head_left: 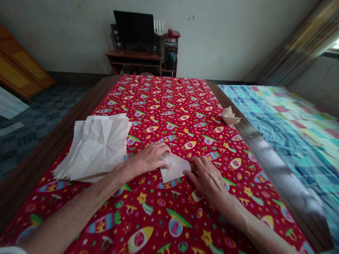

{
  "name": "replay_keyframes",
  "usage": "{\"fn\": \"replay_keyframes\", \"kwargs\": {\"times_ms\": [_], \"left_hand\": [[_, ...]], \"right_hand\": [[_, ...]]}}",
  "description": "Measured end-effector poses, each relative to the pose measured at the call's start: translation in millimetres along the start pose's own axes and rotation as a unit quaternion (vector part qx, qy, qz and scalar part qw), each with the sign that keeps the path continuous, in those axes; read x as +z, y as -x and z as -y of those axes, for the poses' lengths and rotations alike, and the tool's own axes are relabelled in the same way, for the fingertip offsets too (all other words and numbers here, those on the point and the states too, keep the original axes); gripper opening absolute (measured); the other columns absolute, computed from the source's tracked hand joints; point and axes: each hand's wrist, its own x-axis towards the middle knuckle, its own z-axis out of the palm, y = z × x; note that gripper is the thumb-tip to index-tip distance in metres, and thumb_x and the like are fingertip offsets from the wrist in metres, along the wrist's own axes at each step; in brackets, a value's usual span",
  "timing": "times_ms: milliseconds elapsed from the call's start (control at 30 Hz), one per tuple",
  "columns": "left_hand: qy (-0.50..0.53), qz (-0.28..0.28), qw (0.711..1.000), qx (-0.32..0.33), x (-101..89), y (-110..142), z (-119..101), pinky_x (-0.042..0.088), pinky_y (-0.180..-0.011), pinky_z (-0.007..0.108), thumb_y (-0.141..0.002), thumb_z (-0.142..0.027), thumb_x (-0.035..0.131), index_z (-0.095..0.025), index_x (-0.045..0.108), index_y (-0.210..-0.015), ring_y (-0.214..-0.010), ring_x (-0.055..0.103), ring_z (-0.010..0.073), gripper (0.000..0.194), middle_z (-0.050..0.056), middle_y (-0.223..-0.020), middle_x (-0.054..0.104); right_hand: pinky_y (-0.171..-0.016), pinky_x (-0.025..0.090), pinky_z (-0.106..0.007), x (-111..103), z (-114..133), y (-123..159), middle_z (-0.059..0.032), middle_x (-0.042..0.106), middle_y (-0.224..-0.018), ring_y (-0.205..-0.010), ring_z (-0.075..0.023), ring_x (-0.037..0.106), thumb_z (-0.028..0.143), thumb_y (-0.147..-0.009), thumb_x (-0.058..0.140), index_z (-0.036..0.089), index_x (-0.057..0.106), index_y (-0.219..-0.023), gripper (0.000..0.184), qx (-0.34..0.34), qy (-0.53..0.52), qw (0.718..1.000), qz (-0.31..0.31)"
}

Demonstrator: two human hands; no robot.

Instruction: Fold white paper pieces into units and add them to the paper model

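Note:
A small folded piece of white paper [174, 168] lies on the red patterned cloth between my two hands. At its upper left edge, my left hand [152, 157] pinches it, fingers on top and thumb near its side. My right hand [207, 176] grips the right corner between thumb and bent fingers. Left of my hands sits a stack of creased white paper sheets [102, 144], the top one marked with fold lines radiating from its middle. A folded paper shape [230, 116] with pointed tips rests near the table's right edge.
The red cloth [169, 225] with rockets covers the dark wooden table [275, 176]. To the right is a bed with a checked cover [299, 134]. Beyond the table's far end, a black monitor [135, 30], speakers and a red telephone [173, 34] stand on a wooden desk.

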Motion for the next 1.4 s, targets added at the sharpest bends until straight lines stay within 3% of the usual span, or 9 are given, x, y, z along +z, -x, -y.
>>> {"fn": "replay_keyframes", "kwargs": {"times_ms": [133,300,500,700,833,1000,1133,1267,1400], "left_hand": [[0.015,0.031,0.999,-0.033,-5.4,-3.2,-3.0,0.043,-0.080,0.028,-0.072,-0.023,0.074,-0.021,0.056,-0.102,-0.094,0.058,0.0184,0.035,0.001,-0.101,0.063],[0.024,0.044,0.997,-0.058,-9.1,-7.2,-1.1,0.040,-0.066,0.022,-0.072,-0.024,0.071,-0.019,0.061,-0.076,-0.076,0.057,0.0141,0.012,-0.002,-0.079,0.062],[0.052,0.011,0.996,-0.070,-6.1,-3.6,-1.1,0.036,-0.061,0.020,-0.075,-0.016,0.064,-0.018,0.063,-0.066,-0.067,0.054,0.0104,0.008,-0.004,-0.070,0.058],[-0.029,-0.041,0.991,-0.122,0.4,7.0,-12.0,0.036,-0.061,0.023,-0.077,-0.022,0.066,-0.018,0.061,-0.069,-0.069,0.055,0.0129,0.010,-0.002,-0.072,0.058],[-0.073,-0.053,0.989,-0.114,5.7,7.1,-17.0,0.038,-0.064,0.024,-0.081,-0.026,0.066,-0.018,0.059,-0.074,-0.073,0.056,0.0143,0.013,-0.001,-0.077,0.059],[-0.083,-0.059,0.991,-0.083,10.5,-0.7,-14.7,0.038,-0.064,0.025,-0.078,-0.032,0.069,-0.020,0.058,-0.076,-0.074,0.056,0.0151,0.016,-0.002,-0.077,0.060],[-0.091,-0.070,0.992,-0.042,12.2,1.4,-13.3,0.040,-0.068,0.026,-0.080,-0.026,0.068,-0.019,0.059,-0.075,-0.076,0.056,0.0154,0.013,-0.001,-0.077,0.060],[-0.129,-0.087,0.988,0.003,9.6,13.2,-16.8,0.041,-0.074,0.028,-0.087,-0.020,0.059,-0.018,0.060,-0.081,-0.081,0.055,0.0168,0.006,0.001,-0.081,0.061],[-0.169,-0.068,0.983,0.025,3.2,26.4,-20.5,0.041,-0.076,0.031,-0.093,-0.016,0.046,-0.016,0.060,-0.083,-0.082,0.053,0.0180,0.018,0.003,-0.084,0.060]], "right_hand": [[-0.072,0.047,-0.035,-0.1,-1.4,-2.0,-0.0088,0.053,-0.096,-0.086,-0.0217,0.052,0.030,-0.091,0.052,0.019,0.050,-0.104,0.017,-0.011,-0.039,0.999,0.003],[-0.066,0.042,-0.029,4.1,-5.0,-6.7,-0.0056,0.053,-0.088,-0.078,-0.0180,0.050,0.028,-0.089,0.055,0.020,0.053,-0.089,0.009,-0.024,-0.078,0.997,0.008],[-0.057,0.033,-0.025,3.8,-12.0,-20.5,-0.0011,0.055,-0.072,-0.064,-0.0128,0.048,0.022,-0.091,0.051,0.019,0.054,-0.077,0.015,-0.071,-0.058,0.995,0.031],[-0.063,0.031,-0.029,-0.2,-24.1,-45.1,-0.0042,0.057,-0.075,-0.070,-0.0161,0.047,0.024,-0.094,0.046,0.018,0.057,-0.077,0.021,-0.169,0.054,0.984,0.021],[-0.066,0.032,-0.028,3.2,-21.5,-54.5,-0.0058,0.056,-0.087,-0.079,-0.0173,0.048,0.030,-0.091,0.050,0.017,0.056,-0.085,0.015,-0.162,0.017,0.985,0.049],[-0.063,0.033,-0.027,15.4,-15.3,-62.4,-0.0021,0.053,-0.074,-0.069,-0.0146,0.046,0.031,-0.088,0.055,0.018,0.054,-0.075,0.018,-0.159,-0.065,0.984,0.052],[-0.062,0.034,-0.026,20.4,-17.8,-61.0,-0.0019,0.055,-0.072,-0.068,-0.0137,0.047,0.024,-0.091,0.051,0.017,0.056,-0.077,0.016,-0.172,-0.103,0.980,0.016],[-0.066,0.037,-0.028,14.9,-24.2,-51.8,-0.0049,0.057,-0.076,-0.072,-0.0154,0.048,0.022,-0.095,0.045,0.016,0.059,-0.080,0.021,-0.206,-0.066,0.976,-0.005],[-0.068,0.041,-0.029,4.2,-28.4,-42.2,-0.0070,0.060,-0.083,-0.077,-0.0172,0.048,0.022,-0.097,0.040,0.016,0.062,-0.092,0.023,-0.244,-0.022,0.969,0.024]]}}
